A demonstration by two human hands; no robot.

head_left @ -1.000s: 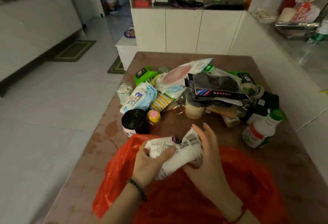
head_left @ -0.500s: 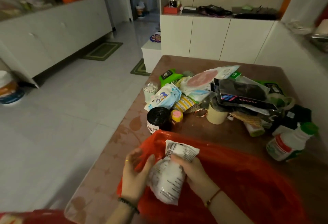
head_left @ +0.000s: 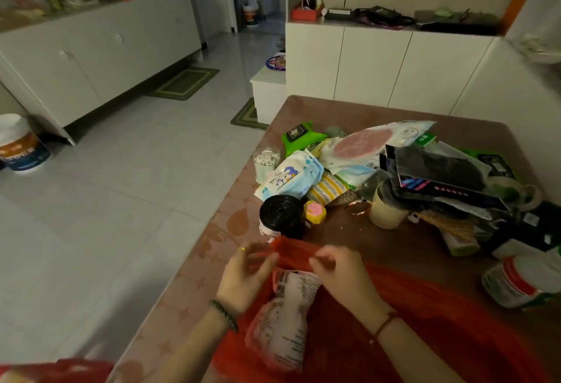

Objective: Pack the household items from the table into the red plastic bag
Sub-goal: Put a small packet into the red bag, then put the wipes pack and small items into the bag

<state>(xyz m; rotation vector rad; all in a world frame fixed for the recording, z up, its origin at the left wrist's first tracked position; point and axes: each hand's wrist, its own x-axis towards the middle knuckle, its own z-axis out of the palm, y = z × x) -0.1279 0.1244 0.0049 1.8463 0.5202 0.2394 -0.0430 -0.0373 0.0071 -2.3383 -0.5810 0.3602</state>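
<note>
Up close, both hands' fingers pinched on crinkly red plastic bag (head_left: 425, 316) rim, left hand (head_left: 243, 279), right hand (head_left: 340, 276), soft white printed packet (head_left: 282, 322) inside.

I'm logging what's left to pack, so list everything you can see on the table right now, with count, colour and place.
red plastic bag: one, red, near edge of table, mouth pinched by both hands
white packet: one, white with print, inside the bag's mouth
black roll: one, black, just beyond the bag
yellow-pink item: one, right of the black roll
baby wipes pack: one, light blue, left of pile
cotton swab tub: one, clear, left edge of pile
green pack: one, green, far left of pile
cream cup: one, pile centre
white bottle: one, white with red label, far right
table: one, brown
left hand: on bag rim
right hand: on bag rim
</note>
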